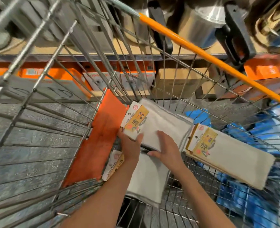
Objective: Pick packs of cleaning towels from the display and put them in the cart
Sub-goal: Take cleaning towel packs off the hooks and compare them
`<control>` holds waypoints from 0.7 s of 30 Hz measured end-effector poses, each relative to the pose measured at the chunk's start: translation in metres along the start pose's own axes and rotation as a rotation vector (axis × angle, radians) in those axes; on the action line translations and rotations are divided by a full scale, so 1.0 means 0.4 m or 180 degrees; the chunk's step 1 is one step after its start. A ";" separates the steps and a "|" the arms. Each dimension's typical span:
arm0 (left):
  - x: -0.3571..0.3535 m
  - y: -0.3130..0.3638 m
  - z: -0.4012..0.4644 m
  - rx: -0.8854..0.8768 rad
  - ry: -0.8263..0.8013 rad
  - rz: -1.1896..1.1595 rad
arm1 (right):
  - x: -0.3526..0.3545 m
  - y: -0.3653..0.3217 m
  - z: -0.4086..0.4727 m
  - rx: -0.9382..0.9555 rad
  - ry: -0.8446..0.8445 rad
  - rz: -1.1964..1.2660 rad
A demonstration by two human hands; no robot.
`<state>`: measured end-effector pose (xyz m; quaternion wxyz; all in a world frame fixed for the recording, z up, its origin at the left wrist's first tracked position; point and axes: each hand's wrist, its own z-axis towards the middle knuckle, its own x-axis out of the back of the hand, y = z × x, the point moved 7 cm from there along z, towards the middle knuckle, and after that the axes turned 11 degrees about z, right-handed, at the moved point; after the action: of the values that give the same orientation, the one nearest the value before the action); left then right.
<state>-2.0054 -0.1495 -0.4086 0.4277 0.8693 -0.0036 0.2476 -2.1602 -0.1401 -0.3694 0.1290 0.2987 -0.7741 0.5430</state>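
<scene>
Both hands' fingers (140, 137) grasp a towel pack (160, 127) inside cart (37, 96); two packs (231, 155) alongside.

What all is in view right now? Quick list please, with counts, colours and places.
Towel packs: three, white with yellow labels, inside the cart; one held, one to its right, one underneath.
Cart: one, grey wire, orange rim bar.
Orange panel: one, cart's left end.
Blue packaging: right, outside the cart.
Boxes: several, brown and orange, lower shelf.
Metal pots: several, silver, black handles, upper shelf.
Left hand: gripping held pack.
Right hand: gripping same pack.
</scene>
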 end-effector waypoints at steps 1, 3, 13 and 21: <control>-0.003 -0.006 0.001 0.0084 -0.0027 -0.0064 | 0.000 0.004 0.001 -0.0003 0.0018 0.0033; -0.006 -0.013 0.000 0.0204 -0.0068 -0.0093 | -0.001 0.010 0.002 -0.0036 0.0022 0.0121; -0.018 -0.050 0.009 0.0870 -0.0456 -0.0760 | 0.002 0.030 0.004 -0.0275 0.0039 0.0527; -0.044 -0.032 -0.018 0.1321 -0.0682 -0.1732 | 0.018 -0.001 0.001 -0.0054 0.0105 0.0532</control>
<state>-2.0211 -0.1397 -0.4220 0.2895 0.9279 0.2335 0.0277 -2.1655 -0.1430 -0.3658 0.0984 0.2230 -0.7987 0.5502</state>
